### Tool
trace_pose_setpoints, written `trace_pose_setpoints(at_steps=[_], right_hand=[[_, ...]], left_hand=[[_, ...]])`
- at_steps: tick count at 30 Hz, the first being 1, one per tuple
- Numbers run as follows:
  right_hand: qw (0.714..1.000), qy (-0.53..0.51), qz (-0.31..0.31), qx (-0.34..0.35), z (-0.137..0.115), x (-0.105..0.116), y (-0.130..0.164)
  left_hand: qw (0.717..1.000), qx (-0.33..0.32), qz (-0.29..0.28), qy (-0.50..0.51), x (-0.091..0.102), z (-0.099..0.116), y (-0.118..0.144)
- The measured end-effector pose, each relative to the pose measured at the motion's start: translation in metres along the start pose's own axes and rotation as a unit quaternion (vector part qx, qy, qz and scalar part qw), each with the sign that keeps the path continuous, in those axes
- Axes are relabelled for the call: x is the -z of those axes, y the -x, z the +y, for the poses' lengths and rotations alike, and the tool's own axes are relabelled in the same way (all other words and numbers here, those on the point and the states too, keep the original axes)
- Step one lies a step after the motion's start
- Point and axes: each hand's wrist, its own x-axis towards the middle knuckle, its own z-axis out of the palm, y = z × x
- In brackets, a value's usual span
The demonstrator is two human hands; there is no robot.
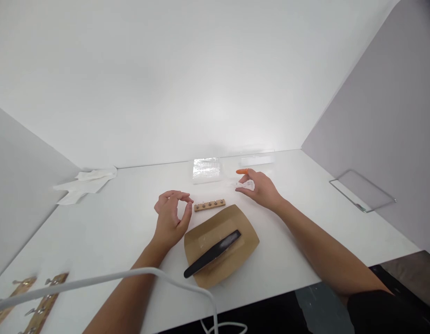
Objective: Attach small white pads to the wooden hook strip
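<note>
My left hand (172,214) is just left of a small wooden strip (210,205) with a row of metal pins or screws. Its thumb and forefinger curve together in a pinch near the strip's end. Whatever may be between those fingertips is too small to tell. My right hand (262,189) is beyond the strip to the right, with an orange finger cot (242,171) on one finger. Between its thumb and fingers is a small clear plastic piece (249,184), its exact kind unclear. Closer to me, a tan dish (243,250) bears a long black tool or handle (213,253).
A shiny clear packet (206,170) lies by the back wall, near a clear flat item (257,160). White tissues (91,183) are at far left. Wooden strips with metal fittings (44,301) lie front left. A white cable (114,277) crosses the foreground; a wire frame (363,191) stands right.
</note>
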Motion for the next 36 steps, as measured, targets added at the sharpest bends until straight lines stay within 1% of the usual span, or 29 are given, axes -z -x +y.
trace_pose_setpoints(at_steps=[4,7,11,13,15,17,21,24,26,30,33,36], right_hand=[[0.998,-0.042,0.047,0.015,-0.018,0.0,0.005],[0.996,-0.045,0.049,0.053,-0.037,-0.003,0.012],[0.986,-0.005,0.068,0.151,-0.06,-0.015,0.024],[0.974,0.0,0.082,0.213,-0.067,-0.023,0.029],[0.965,0.005,0.092,0.247,-0.07,-0.029,0.032],[0.961,0.006,0.097,0.259,-0.072,-0.031,0.033],[0.951,0.018,0.111,0.286,-0.078,-0.028,0.031],[0.941,0.055,0.127,0.31,-0.083,-0.023,0.03],[0.936,0.072,0.129,0.318,-0.086,-0.022,0.031],[0.931,0.093,0.14,0.324,-0.089,-0.022,0.035],[0.93,0.093,0.146,0.324,-0.091,-0.023,0.038],[0.93,0.087,0.146,0.325,-0.095,-0.025,0.039]], left_hand=[[0.999,-0.024,-0.002,0.035,0.002,0.013,0.005],[0.994,-0.062,-0.019,0.088,0.003,0.025,0.01],[0.977,-0.105,-0.08,0.166,0.002,0.04,0.017],[0.975,-0.118,-0.085,0.171,0.001,0.045,0.021],[0.975,-0.123,-0.067,0.171,-0.001,0.05,0.023],[0.973,-0.127,-0.056,0.185,-0.001,0.054,0.022],[0.963,-0.151,-0.057,0.216,0.001,0.058,0.019],[0.965,-0.161,-0.029,0.207,0.001,0.062,0.018],[0.969,-0.149,-0.006,0.196,0.0,0.064,0.019],[0.979,-0.098,0.052,0.172,-0.005,0.067,0.024],[0.978,-0.108,0.081,0.158,-0.007,0.067,0.024],[0.976,-0.13,0.089,0.152,-0.006,0.065,0.022]])
